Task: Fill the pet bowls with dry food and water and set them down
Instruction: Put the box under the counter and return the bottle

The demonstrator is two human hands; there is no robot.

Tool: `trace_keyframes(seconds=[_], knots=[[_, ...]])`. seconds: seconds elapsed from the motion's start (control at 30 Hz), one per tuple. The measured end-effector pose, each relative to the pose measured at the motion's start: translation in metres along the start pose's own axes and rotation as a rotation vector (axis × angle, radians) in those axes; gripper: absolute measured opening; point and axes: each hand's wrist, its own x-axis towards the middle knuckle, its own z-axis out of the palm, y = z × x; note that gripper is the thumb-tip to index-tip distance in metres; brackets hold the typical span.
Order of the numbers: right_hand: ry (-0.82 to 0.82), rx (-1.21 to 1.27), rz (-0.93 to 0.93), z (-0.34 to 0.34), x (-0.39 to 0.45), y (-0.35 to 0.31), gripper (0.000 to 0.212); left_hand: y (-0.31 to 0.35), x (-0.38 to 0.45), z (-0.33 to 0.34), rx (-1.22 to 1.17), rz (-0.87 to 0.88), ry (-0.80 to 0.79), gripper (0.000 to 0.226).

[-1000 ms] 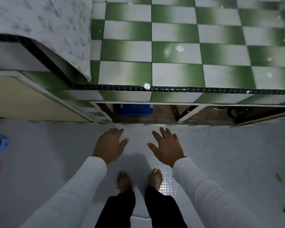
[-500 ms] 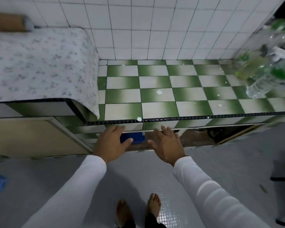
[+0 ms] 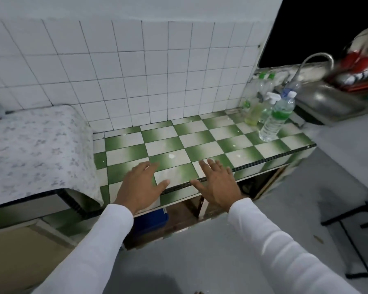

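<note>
A clear plastic water bottle (image 3: 276, 122) stands on the green and white checked counter (image 3: 200, 149), far over at the right end and close to the front edge. It has a white cap and a green label around the upper part. The stuff inside is clear like water. It stands upright with its cap on. Just behind it, close to the wall, is a small bunch of other bottles (image 3: 261, 102); one holds something yellow and two have green caps. Past them a bent silver tap (image 3: 312, 58) curves over a shiny metal sink (image 3: 327, 100). The picture is blurry there.
</note>
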Motion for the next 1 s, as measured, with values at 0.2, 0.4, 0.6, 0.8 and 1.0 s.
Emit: trace_keyframes(seconds=[0.2,0.4,0.6,0.8,1.0], knots=[[0.077,0.029,0.097,-0.028,-0.012,0.037,0.083,0.040,0.028,-0.002,0.053,0.161,-0.022,0.076],[0.134,0.012,0.194,-0.045,-0.013,0.093,0.084,0.094,0.062,0.008,0.058,0.256,-0.047,0.080],[0.148,0.073,0.263,-0.059,-0.008,0.158,0.083,0.157,0.099,0.031,0.072,0.312,-0.070,0.076],[0.170,0.087,0.318,-0.078,0.007,0.235,0.087,0.227,0.150,0.064,0.058,0.365,-0.090,0.084],[0.170,0.110,0.352,-0.100,0.022,0.308,0.087,0.299,0.193,0.096,0.057,0.412,-0.082,0.079]])
